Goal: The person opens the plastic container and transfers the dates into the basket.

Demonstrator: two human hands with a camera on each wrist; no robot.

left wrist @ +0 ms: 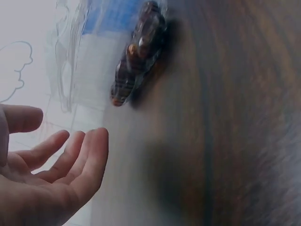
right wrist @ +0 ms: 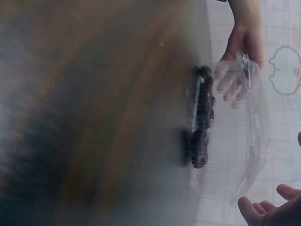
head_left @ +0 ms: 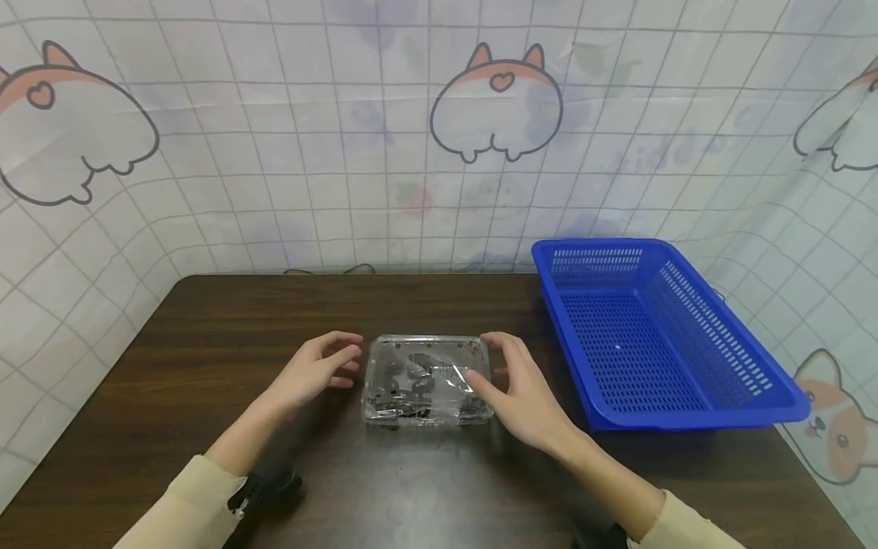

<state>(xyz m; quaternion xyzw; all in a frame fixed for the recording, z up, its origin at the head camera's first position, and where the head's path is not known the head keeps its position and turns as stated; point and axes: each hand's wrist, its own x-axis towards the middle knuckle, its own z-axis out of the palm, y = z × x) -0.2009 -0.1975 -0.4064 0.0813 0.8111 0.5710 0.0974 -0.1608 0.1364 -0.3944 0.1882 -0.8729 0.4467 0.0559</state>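
One dark brown, wood-grained rectangular table (head_left: pixel 206 328) carries everything. Over its far right corner and along its right edge stands a large blue rectangular plastic basket (head_left: pixel 700 418) with slotted walls and a mesh floor.

Near the middle of the table, left of the basket and short of the far edge, a clear, flat, rectangular plastic box (head_left: pixel 428 380) rests with its lid side up. Its long axis runs from left to right, roughly parallel to the table's far edge, so each short end faces one hand.

The bare right hand (head_left: pixel 521 393) is the nearer: its thumb reaches over the lid's right part, and its forefinger lies by the far right corner of the box. Whether either one touches the plastic cannot be told. Its fingers are spread and loosely bent, with no grip evident. The bare left hand (head_left: pixel 318 367) is just beside the left end but apart from it, its relaxed fingers curved toward the box and grasping nothing.

Several dark, glossy pieces (left wrist: pixel 141 49), too blurred to identify, lie low inside the box.
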